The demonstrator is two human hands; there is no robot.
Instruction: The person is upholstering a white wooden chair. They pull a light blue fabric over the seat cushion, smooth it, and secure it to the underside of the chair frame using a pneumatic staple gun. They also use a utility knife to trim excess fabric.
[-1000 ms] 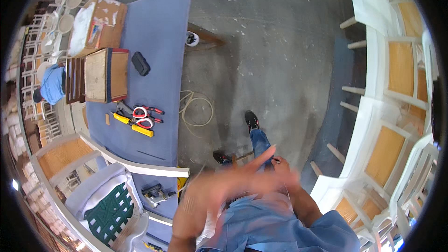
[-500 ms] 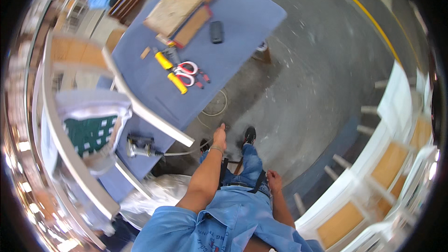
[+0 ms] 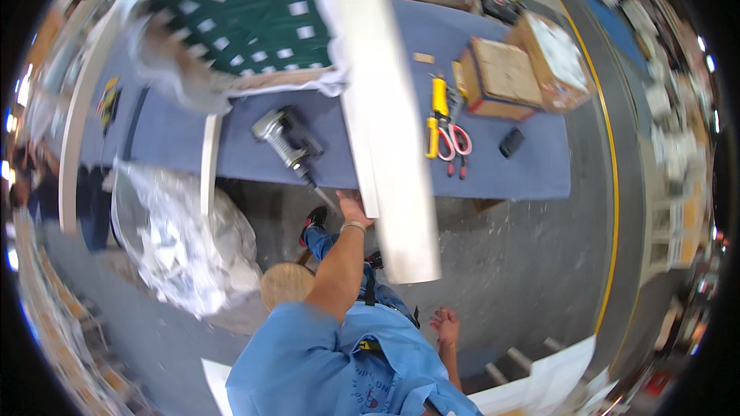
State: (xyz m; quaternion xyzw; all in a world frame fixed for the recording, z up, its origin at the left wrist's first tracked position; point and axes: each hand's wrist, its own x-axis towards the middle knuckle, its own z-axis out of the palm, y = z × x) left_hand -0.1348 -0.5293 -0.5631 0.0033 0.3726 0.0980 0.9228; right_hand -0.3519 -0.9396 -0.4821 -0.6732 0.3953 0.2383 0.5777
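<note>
A pale chair frame (image 3: 385, 123) lies across the blue-covered table, one leg jutting past the front edge. Dark green webbing (image 3: 254, 31), edged with white cloth, shows on its seat. My left hand (image 3: 353, 208) is against that leg near the table edge; its fingers are partly hidden by the leg, so its grip is unclear. Between the legs lies a metal air-powered gun (image 3: 281, 139), its hose running toward my left hand. My right hand (image 3: 445, 325) hangs low at my side, empty, with loosely bent fingers apart.
On the table (image 3: 532, 173) lie yellow-handled tools (image 3: 435, 119), red-and-white scissors (image 3: 455, 141), a dark phone-like object (image 3: 511, 142) and a cardboard box (image 3: 501, 77). Below stand a clear bag of white scraps (image 3: 189, 239) and a round stool (image 3: 285, 285).
My view has swung left and come closer to the chair. My left hand has come up to the chair leg. The right hand remains low at my side.
</note>
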